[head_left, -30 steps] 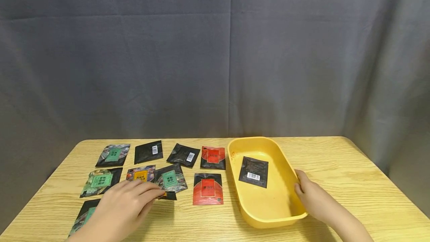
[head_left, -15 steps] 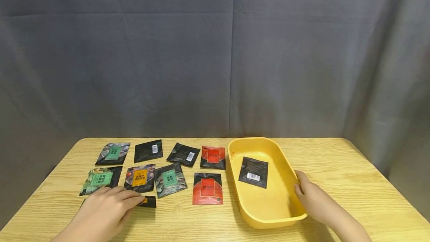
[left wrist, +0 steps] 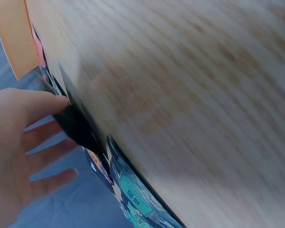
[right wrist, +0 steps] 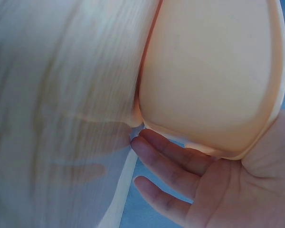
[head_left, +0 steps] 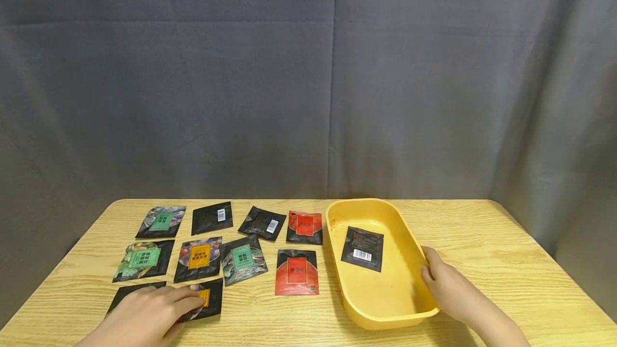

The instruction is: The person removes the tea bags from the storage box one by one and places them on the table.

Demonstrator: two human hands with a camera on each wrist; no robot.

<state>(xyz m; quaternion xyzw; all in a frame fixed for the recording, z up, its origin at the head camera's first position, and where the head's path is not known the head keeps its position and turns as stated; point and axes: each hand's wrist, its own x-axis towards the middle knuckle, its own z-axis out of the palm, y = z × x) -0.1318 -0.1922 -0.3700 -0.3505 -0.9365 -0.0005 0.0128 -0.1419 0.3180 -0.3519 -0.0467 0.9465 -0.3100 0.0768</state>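
At the front left of the table, my left hand (head_left: 147, 309) pinches a black sachet with an orange label (head_left: 212, 304) between thumb and fingers. The left wrist view shows this sachet (left wrist: 78, 126) tilted at the tabletop, its middle partly behind the thumb. Beside it a green-label sachet (head_left: 126, 292) is mostly hidden under the hand. My right hand (head_left: 445, 283) grips the right side of a yellow plastic bin (head_left: 390, 301), thumb at the rim and fingers against the outer wall (right wrist: 199, 147). Inside the bin lies a black sachet, barcode up (head_left: 362, 249).
Several sachets lie flat in rows left of the bin: green-label ones (head_left: 144, 260), an orange-label one (head_left: 198, 259), two red ones (head_left: 296, 272) and black backs with barcodes (head_left: 212, 218). A grey curtain (head_left: 308, 95) hangs behind the wooden table (head_left: 482, 229).
My left hand has carried the orange-label sachet left and toward the front, from below the middle green sachet to the front row, lowering it flatter. My right hand stays on the bin.
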